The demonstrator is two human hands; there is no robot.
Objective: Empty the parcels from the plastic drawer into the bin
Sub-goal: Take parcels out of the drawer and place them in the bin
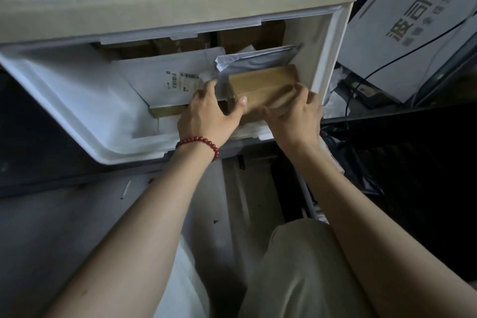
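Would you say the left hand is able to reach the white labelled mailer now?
Probably yes: the left hand, gripping the brown box, sits beside the white mailer, which lies mostly uncovered on top.

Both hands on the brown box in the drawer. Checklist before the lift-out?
1. Left hand gripping the cardboard box: ok, thumb on its near face, fingers over the left end.
2. Right hand gripping: ok, fingers curled on the right end.
3. Box free of neighbours: not ok, the grey mailer lies against its far edge and may drag along.
4. Way out of the plastic drawer: ok, the opening faces the person with nothing across it.
5. Where the bin is: cannot tell, not in view.
6. Drawer emptied: not ok, the white labelled mailer and other parcels remain.
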